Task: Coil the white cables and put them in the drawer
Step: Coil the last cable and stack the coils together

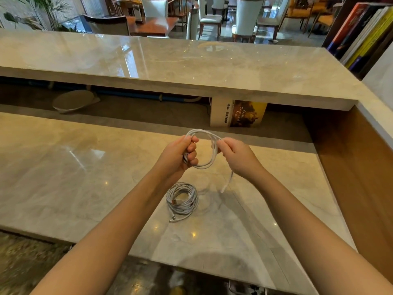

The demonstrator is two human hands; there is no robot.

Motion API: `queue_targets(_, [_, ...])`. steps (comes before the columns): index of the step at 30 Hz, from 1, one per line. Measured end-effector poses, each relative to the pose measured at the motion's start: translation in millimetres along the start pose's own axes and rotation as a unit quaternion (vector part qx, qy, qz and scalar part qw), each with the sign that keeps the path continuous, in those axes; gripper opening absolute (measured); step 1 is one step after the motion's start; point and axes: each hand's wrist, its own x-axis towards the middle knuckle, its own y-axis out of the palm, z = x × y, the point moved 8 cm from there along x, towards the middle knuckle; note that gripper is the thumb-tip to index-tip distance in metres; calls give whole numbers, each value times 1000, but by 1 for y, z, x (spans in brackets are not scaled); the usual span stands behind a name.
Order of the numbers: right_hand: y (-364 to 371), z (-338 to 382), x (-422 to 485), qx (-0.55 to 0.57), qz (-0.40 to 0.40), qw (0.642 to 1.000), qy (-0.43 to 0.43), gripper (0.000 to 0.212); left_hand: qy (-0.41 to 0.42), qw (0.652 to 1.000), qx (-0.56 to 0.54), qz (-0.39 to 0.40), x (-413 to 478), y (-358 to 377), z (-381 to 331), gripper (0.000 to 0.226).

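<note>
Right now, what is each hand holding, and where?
One white cable: left hand grips the gathered loops, right hand pinches the opposite side of the coil.

Beyond the glossy upper marble counter (170, 60), white-backed chairs (246, 18) stand by wooden tables (152, 25); upright books (361, 33) at its right end.

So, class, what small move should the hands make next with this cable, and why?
Probably the right hand should lay the hanging tail onto the loops the left hand grips: that end dangles loose, unlike the finished coil on the counter.
</note>
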Motion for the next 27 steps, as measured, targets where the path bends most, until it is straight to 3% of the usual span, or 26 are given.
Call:
queue_targets(2, [-3,-1,2,-165,33,985,-48,35,-19,1000,3,-7,2,-4,1,27])
queue_targets(5, [-3,-7,2,-344,86,934,-47,36,-34,999,24,-11,4,-6,2,29])
queue_targets(7, [-4,-11,4,-386,97,917,-21,36,-57,998,21,4,3,-2,4,31])
queue_targets(9, [-3,-15,6,-370,100,923,23,37,-96,995,-10,38,-1,7,9,33])
queue_targets(10, [-3,-19,7,-310,100,944,61,37,-113,991,-29,57,-3,13,12,35])
queue_targets(12, [5,-29,4,-70,107,979,161,35,-132,986,-58,84,-7,21,15,37])
queue_targets(14, [14,-31,-4,177,108,952,226,31,-133,985,-66,83,-7,21,15,38])
queue_targets(17, [25,-24,-15,412,123,866,255,29,-98,994,-5,44,-2,10,10,37])
queue_targets(19, [30,-20,-20,497,128,819,255,28,-73,996,39,18,2,3,7,36])
queue_targets(21, [34,-17,-23,541,118,796,244,24,-52,996,69,-3,5,-3,6,35])
queue_targets(24, [39,-15,-24,526,85,820,210,12,-11,988,149,-42,6,-9,4,34])
queue_targets(27, [44,-13,-23,546,50,813,198,11,51,961,254,-97,4,-10,-1,32])
